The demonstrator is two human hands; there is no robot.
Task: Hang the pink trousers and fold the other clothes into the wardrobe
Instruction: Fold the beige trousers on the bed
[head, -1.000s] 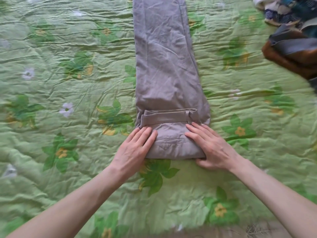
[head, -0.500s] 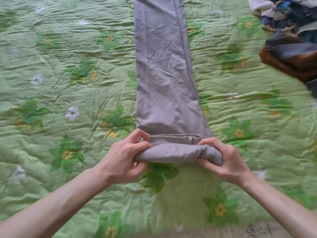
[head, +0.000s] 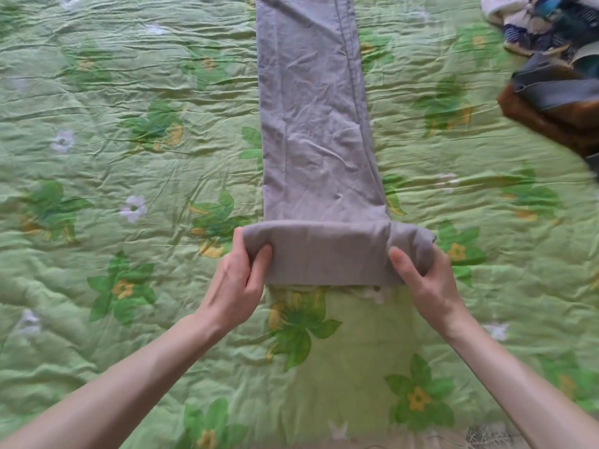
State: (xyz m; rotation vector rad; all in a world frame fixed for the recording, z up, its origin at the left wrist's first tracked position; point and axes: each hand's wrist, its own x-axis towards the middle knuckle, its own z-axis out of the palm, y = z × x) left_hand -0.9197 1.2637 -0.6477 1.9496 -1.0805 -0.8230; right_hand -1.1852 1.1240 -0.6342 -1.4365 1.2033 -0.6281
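A pair of grey-mauve trousers (head: pixel 317 124) lies lengthwise on the bed, legs stretching away to the top edge of the view. Its near end is turned over into a thick fold (head: pixel 324 254). My left hand (head: pixel 240 280) grips the fold's left end, thumb on top and fingers behind. My right hand (head: pixel 428 280) grips the right end the same way, with the thumb on the front of the cloth. The waistband is hidden inside the fold.
A green quilted bedspread with flower print (head: pixel 129 157) covers the whole surface. At the top right lies a heap of other clothes (head: pixel 551 37), with a brown and dark grey garment (head: pixel 557 105) below it.
My hands went from pressing flat on the folded waist to gripping its ends. They have rolled the fold over once more, away from me, so it is thicker.
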